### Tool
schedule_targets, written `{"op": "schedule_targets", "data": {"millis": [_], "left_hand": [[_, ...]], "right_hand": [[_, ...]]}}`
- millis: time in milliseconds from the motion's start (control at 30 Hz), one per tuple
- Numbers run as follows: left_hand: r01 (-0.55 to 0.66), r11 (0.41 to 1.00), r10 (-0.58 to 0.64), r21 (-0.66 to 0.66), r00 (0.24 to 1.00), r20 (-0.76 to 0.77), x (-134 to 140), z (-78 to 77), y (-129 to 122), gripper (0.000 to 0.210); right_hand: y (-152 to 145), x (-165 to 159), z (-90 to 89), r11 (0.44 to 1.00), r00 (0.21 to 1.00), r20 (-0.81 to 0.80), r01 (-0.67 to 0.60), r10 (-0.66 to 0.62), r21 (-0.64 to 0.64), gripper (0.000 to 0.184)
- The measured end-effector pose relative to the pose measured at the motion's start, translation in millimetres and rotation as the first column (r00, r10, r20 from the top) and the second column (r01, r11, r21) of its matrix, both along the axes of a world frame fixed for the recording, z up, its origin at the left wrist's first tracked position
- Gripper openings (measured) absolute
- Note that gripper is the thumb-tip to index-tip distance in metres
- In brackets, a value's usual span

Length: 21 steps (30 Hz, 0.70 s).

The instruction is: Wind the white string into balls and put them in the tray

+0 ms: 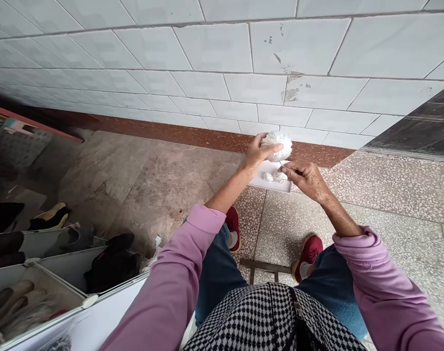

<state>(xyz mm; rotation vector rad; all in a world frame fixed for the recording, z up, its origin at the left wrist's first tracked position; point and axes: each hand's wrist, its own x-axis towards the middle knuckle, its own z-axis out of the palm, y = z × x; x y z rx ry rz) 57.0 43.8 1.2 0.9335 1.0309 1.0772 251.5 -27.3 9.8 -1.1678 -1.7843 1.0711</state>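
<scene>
My left hand (260, 155) is wrapped around a white fluffy ball (279, 146) that looks like a pom-pom, with the thumb lying across its front. Just below and to the right, my right hand (305, 179) is closed in a pinch. A thin pale strand or stick (281, 165) runs from the ball's underside to its fingertips; I cannot tell which it is. Under both hands, a shallow white tray (256, 181) rests on the floor by the wall. In it lie small white bundles (267, 177) that look like wound yarn.
A white tiled wall (214, 87) with a brown skirting (192, 136) rises close in front. At the lower left stands a shoe rack (61, 273) with shoes in its compartments. A low wooden bar (265, 266) is between my red shoes (311, 251). A dark wooden panel (419, 126) is at right.
</scene>
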Motion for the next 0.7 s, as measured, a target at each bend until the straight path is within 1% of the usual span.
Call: {"op": "schedule_targets", "data": {"millis": [100,167,233,333,400,500,567,633,700], "left_hand": [[0.032,0.997,-0.021,0.074,0.989,-0.145,1,-4.9,2,0.074],[0.091,0.99,-0.067,0.105,0.975,-0.213,2,-6.7,2,0.072],[0.175,0.979,-0.144,0.106,0.957,-0.25,3,-6.6,1,0.07],[0.323,0.944,-0.298,0.065,0.921,-0.252,3,-3.2,-4,0.067],[0.421,0.907,-0.406,0.026,0.887,-0.223,3,0.3,-9,0.066],[0.54,0.842,-0.529,0.0,0.825,-0.199,2,5.9,-13,0.068],[0.575,0.818,-0.556,0.017,0.799,-0.23,2,9.2,-14,0.067],[0.577,0.816,-0.549,0.043,0.796,-0.256,2,11.5,-14,0.065],[0.581,0.813,-0.555,0.049,0.797,-0.237,2,12.6,-14,0.064]], "right_hand": [[-1,4,9.7,0.999,0.996,-0.072,0.048,-0.048,0.0,0.061],[1,10,14.5,0.995,0.991,-0.096,0.095,-0.093,0.013,0.065],[3,16,16.7,0.988,0.983,-0.106,0.151,-0.147,0.031,0.067],[7,25,16.5,0.972,0.968,-0.123,0.227,-0.218,0.056,0.068],[9,29,15.8,0.963,0.958,-0.137,0.261,-0.25,0.064,0.067],[9,30,15.4,0.962,0.956,-0.149,0.266,-0.254,0.062,0.065],[10,30,14.7,0.965,0.959,-0.144,0.254,-0.243,0.062,0.065],[11,30,12.5,0.966,0.959,-0.152,0.251,-0.24,0.058,0.063],[14,31,8.6,0.968,0.955,-0.178,0.248,-0.237,0.037,0.059]]}}
